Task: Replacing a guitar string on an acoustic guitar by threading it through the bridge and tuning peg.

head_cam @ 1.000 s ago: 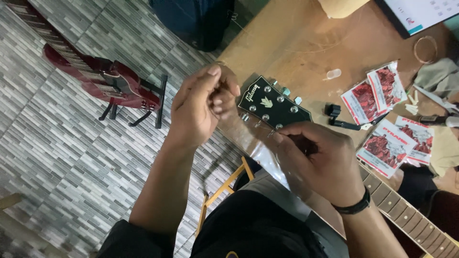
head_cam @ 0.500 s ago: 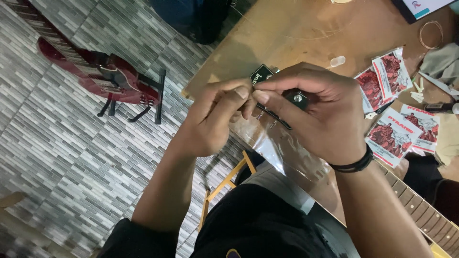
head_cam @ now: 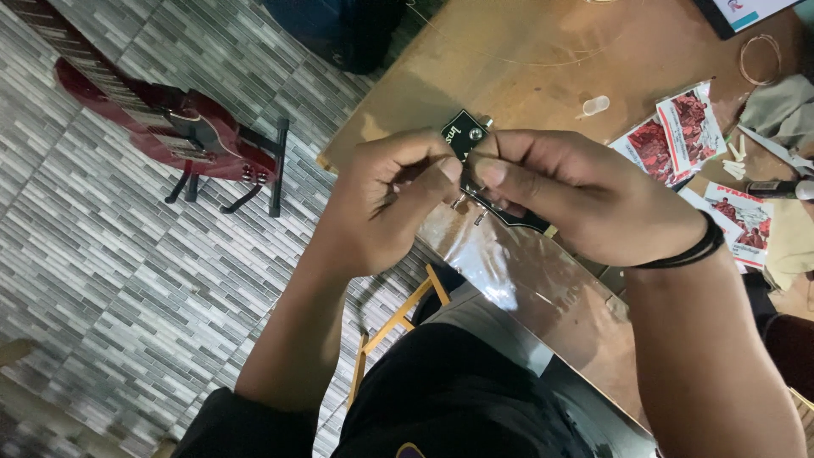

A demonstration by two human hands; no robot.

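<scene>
A black guitar headstock (head_cam: pixel 469 140) with silver tuning pegs lies over the near edge of a brown wooden table (head_cam: pixel 543 59). My left hand (head_cam: pixel 386 199) and my right hand (head_cam: pixel 585 191) meet at the headstock's near side, thumb and fingertips pinched together around something too thin to make out, close to a tuning peg. My right hand covers most of the headstock and the start of the neck. A black band circles my right wrist.
A red electric guitar (head_cam: pixel 161 127) rests on a black stand on the grey tiled floor at left. Red and white packets (head_cam: pixel 678 136), a small clear cap (head_cam: pixel 595 105), a coiled wire (head_cam: pixel 761 58) and small tools lie on the table's right side.
My left hand came down from its raised spot to the headstock. My right hand slid up from the neck over the headstock, and both now pinch at one point.
</scene>
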